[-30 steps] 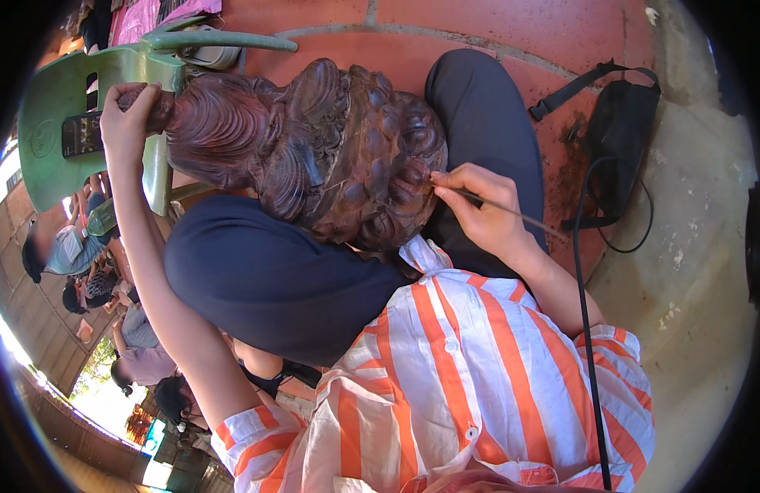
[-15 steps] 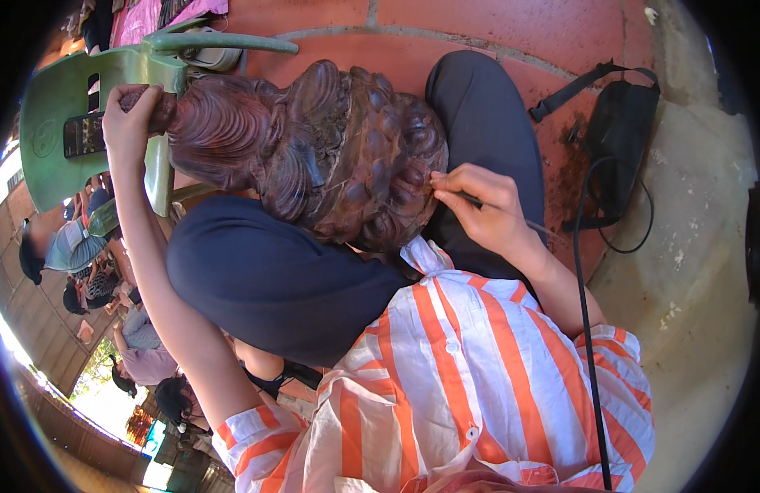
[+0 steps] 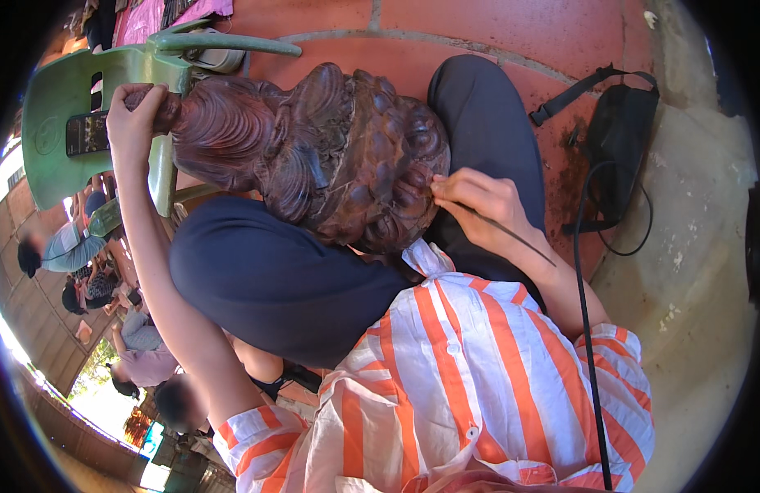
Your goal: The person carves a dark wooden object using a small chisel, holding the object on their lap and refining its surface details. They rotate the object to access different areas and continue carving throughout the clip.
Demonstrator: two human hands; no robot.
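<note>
Your left hand (image 3: 135, 115) clamps the far end of the dark carved wooden figure (image 3: 314, 156) lying across your lap (image 3: 273, 287), steadying it, while your right hand (image 3: 478, 205) pinches a thin pointed tool (image 3: 511, 234), its tip set in the near-edge carving.

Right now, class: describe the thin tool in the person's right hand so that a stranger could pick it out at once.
Start at the big dark red-brown carved wooden figure lying across the person's lap. At its lower right edge the right hand pinches a thin dark tool against the carving. Unlike the thick black cable beside it, it is short, straight and needle-thin, slanting back over the wrist.
</note>
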